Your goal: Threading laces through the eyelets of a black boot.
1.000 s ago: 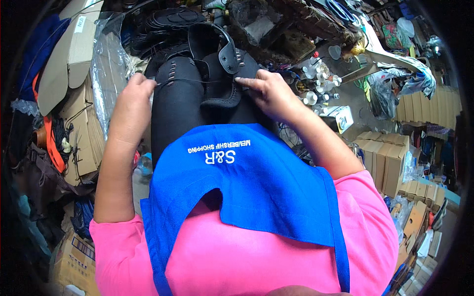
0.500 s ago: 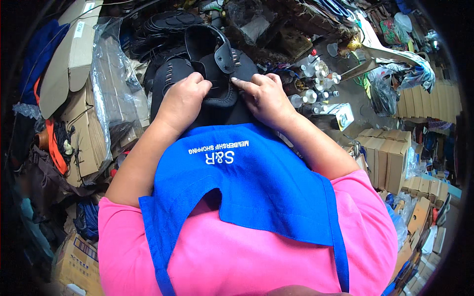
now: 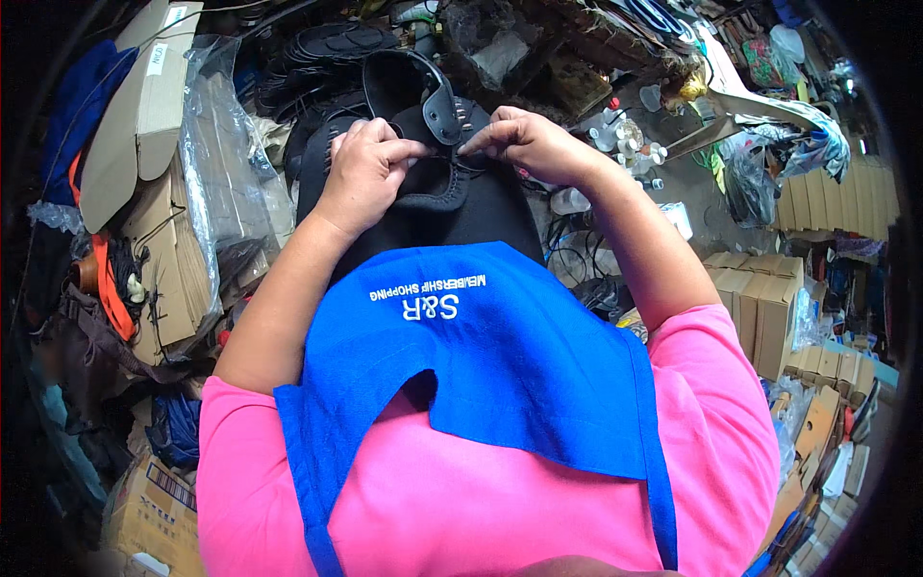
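Note:
On my lap lies a black shoe upper or sandal (image 3: 428,200), with coarse stitches along its near edge. A wide black strap (image 3: 440,111) with small holes curls up from its far side. My left hand (image 3: 370,173) is closed, its index finger and thumb at the inner edge of the black piece below the strap. Just right of the strap, my right hand (image 3: 534,144) pinches with thumb and index finger. What lies between those fingertips is too small to make out; thread may be there but does not show clearly.
Several clear plastic bottles (image 3: 630,139) stand on the floor to the right. Black sole-shaped pieces (image 3: 327,48) are piled at the far left. Cardboard boxes (image 3: 760,308) are stacked at right, and plastic-wrapped cardboard (image 3: 226,183) leans at left. My blue apron (image 3: 481,356) covers my front.
My right hand has lifted away and swung outward and up, its elbow rising. My left hand has moved slightly right and its index finger now points to the spot beneath the strap.

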Action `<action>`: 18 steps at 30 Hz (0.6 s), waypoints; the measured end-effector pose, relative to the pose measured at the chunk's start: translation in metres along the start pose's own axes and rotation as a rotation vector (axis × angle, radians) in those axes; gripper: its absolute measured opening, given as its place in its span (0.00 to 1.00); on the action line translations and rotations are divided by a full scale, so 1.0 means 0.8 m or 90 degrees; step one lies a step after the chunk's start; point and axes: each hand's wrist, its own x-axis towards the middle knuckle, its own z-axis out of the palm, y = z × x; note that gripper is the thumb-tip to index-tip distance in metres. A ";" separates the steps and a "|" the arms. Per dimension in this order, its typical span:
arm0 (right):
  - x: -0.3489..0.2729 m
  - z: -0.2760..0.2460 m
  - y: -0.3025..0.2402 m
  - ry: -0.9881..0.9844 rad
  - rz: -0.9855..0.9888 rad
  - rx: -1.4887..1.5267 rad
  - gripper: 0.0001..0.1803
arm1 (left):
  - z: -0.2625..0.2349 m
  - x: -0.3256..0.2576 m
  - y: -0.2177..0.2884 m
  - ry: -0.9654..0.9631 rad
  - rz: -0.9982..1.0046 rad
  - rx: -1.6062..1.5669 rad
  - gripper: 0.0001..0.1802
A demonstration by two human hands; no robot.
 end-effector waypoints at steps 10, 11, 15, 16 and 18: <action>0.014 -0.004 0.012 -0.027 0.004 0.021 0.22 | 0.002 0.004 0.006 -0.057 -0.031 -0.010 0.07; 0.014 -0.004 0.015 -0.036 0.005 0.031 0.20 | 0.004 0.005 0.005 -0.057 -0.032 -0.010 0.07; 0.019 -0.003 0.018 -0.049 -0.004 0.042 0.17 | 0.008 0.018 -0.003 -0.072 -0.021 -0.076 0.06; 0.019 -0.003 0.016 -0.050 -0.005 0.041 0.17 | 0.008 0.021 -0.003 -0.085 -0.019 -0.111 0.06; 0.013 -0.003 0.010 -0.038 0.007 0.044 0.17 | 0.000 0.017 0.008 -0.054 0.013 -0.057 0.07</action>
